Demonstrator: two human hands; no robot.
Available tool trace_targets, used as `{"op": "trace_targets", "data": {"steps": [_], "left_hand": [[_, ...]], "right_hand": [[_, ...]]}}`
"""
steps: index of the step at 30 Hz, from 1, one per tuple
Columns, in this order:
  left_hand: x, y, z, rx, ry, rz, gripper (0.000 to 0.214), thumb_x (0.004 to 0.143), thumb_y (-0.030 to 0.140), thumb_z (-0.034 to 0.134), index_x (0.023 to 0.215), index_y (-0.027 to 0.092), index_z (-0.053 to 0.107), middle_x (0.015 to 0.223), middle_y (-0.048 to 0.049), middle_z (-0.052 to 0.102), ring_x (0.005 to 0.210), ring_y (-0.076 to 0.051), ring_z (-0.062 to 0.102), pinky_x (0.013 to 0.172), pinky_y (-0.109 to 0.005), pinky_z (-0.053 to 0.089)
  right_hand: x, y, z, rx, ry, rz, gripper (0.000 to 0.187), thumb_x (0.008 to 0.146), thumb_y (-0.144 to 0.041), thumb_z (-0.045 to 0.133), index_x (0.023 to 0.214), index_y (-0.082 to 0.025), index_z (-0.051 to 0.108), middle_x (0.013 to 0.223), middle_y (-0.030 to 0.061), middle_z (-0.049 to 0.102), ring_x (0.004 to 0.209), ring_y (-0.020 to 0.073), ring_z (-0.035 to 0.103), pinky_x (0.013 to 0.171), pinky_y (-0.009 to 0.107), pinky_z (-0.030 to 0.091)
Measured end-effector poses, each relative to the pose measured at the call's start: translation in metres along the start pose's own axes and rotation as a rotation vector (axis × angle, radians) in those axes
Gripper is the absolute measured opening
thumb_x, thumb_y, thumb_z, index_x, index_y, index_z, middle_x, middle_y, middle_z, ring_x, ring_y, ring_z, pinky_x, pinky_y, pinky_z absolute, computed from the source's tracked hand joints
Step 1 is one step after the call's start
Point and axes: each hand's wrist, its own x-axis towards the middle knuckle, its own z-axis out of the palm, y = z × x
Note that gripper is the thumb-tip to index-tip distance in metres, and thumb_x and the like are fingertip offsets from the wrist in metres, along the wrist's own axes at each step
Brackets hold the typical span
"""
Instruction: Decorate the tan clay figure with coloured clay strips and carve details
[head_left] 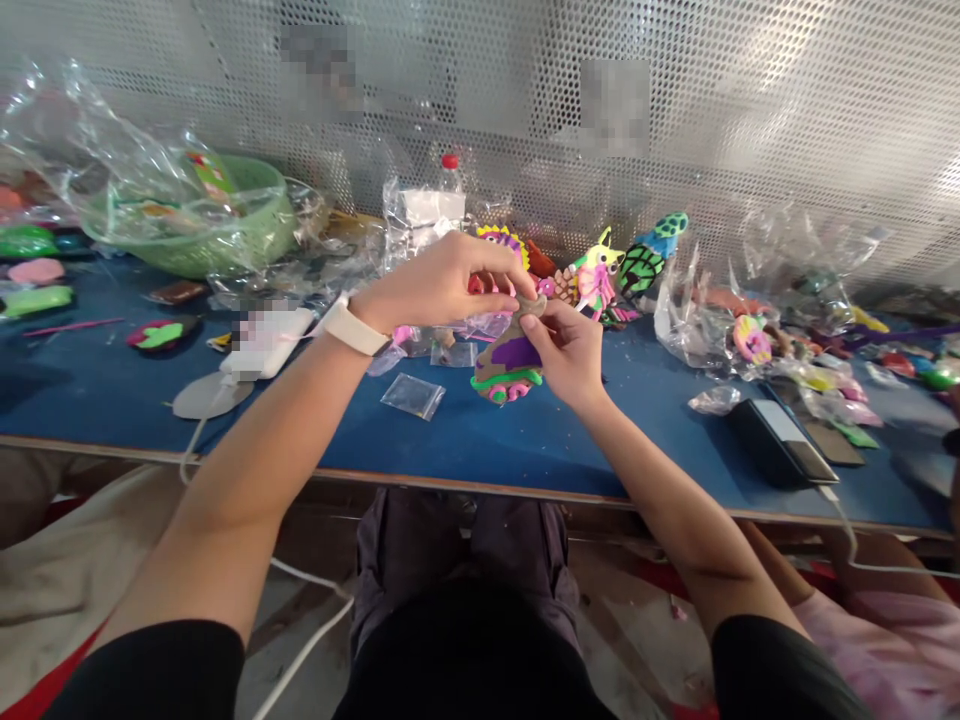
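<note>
A brown modelling-clay figure with a purple patch, a green band and pink curls hangs above the blue table. My right hand pinches its upper part between thumb and fingers. From the left, my left hand, with a white band on the wrist, has its fingertips closed on the figure's greyish-brown top. Below my left hand lies a small clear zip bag. Behind the hands stand finished-looking clay figures: a yellow and pink one with eyes and a blue and green turtle-like one.
A green basket full of clear plastic wrap stands at the back left. A white device with a cable lies left of me. On the right are a dark phone-like device and bags of clay pieces. A perforated metal panel rises behind the table.
</note>
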Motion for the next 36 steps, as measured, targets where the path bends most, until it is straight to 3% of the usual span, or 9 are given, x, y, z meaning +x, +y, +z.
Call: {"op": "trace_targets", "data": {"steps": [8, 16, 19, 25, 29, 33, 36], "left_hand": [[0.022, 0.010, -0.019, 0.111, -0.165, -0.054, 0.027, 0.097, 0.051, 0.080, 0.101, 0.026, 0.089, 0.101, -0.0034, 0.084, 0.093, -0.026, 0.081, 0.093, -0.045, 0.066], [0.035, 0.025, -0.021, 0.187, -0.249, -0.124, 0.025, 0.097, 0.046, 0.079, 0.097, 0.023, 0.090, 0.096, -0.0044, 0.084, 0.093, -0.022, 0.080, 0.091, -0.035, 0.060], [0.036, 0.014, -0.016, 0.135, -0.185, -0.118, 0.023, 0.090, 0.046, 0.087, 0.091, 0.023, 0.089, 0.095, -0.0047, 0.082, 0.094, -0.025, 0.080, 0.089, -0.035, 0.061], [0.030, -0.010, 0.002, 0.023, 0.106, -0.089, 0.022, 0.088, 0.045, 0.091, 0.087, 0.024, 0.085, 0.084, -0.0034, 0.075, 0.088, -0.030, 0.079, 0.089, -0.046, 0.065], [0.030, 0.005, 0.006, 0.107, 0.019, -0.056, 0.028, 0.087, 0.045, 0.094, 0.087, 0.022, 0.079, 0.082, -0.0024, 0.073, 0.087, -0.029, 0.080, 0.090, -0.047, 0.067], [0.035, 0.022, 0.003, 0.102, 0.028, -0.072, 0.035, 0.083, 0.045, 0.099, 0.092, 0.022, 0.075, 0.082, -0.0011, 0.074, 0.082, -0.027, 0.080, 0.086, -0.045, 0.068], [0.032, 0.023, 0.002, 0.062, 0.004, -0.099, 0.033, 0.083, 0.041, 0.100, 0.093, 0.022, 0.075, 0.088, -0.0032, 0.077, 0.083, -0.026, 0.080, 0.083, -0.042, 0.068]], "right_hand": [[0.002, -0.001, 0.001, 0.026, 0.002, 0.048, 0.054, 0.097, -0.079, 0.078, 0.092, -0.025, 0.077, 0.083, 0.0008, 0.074, 0.075, 0.0164, 0.066, 0.067, 0.031, 0.055], [0.002, -0.002, 0.001, 0.004, -0.001, 0.034, 0.051, 0.100, -0.074, 0.076, 0.089, -0.024, 0.075, 0.081, -0.0002, 0.072, 0.073, 0.0150, 0.064, 0.065, 0.030, 0.054], [0.002, -0.003, 0.001, 0.002, -0.002, 0.040, 0.051, 0.100, -0.073, 0.076, 0.089, -0.024, 0.074, 0.081, -0.0002, 0.071, 0.073, 0.0147, 0.062, 0.065, 0.029, 0.053], [0.001, -0.006, 0.002, -0.033, -0.003, 0.044, 0.053, 0.101, -0.075, 0.074, 0.087, -0.024, 0.072, 0.078, -0.0011, 0.067, 0.069, 0.0139, 0.058, 0.061, 0.029, 0.048], [0.001, -0.005, 0.002, -0.009, 0.003, 0.047, 0.053, 0.100, -0.076, 0.075, 0.090, -0.024, 0.073, 0.080, -0.0001, 0.071, 0.072, 0.0149, 0.061, 0.063, 0.030, 0.051], [0.001, -0.004, 0.002, 0.002, 0.009, 0.052, 0.056, 0.099, -0.079, 0.074, 0.090, -0.024, 0.072, 0.079, -0.0003, 0.070, 0.071, 0.0148, 0.060, 0.064, 0.030, 0.051], [0.001, -0.001, 0.001, 0.020, 0.024, 0.054, 0.057, 0.099, -0.080, 0.075, 0.088, -0.024, 0.070, 0.077, -0.0012, 0.067, 0.068, 0.0140, 0.057, 0.061, 0.029, 0.048]]}}
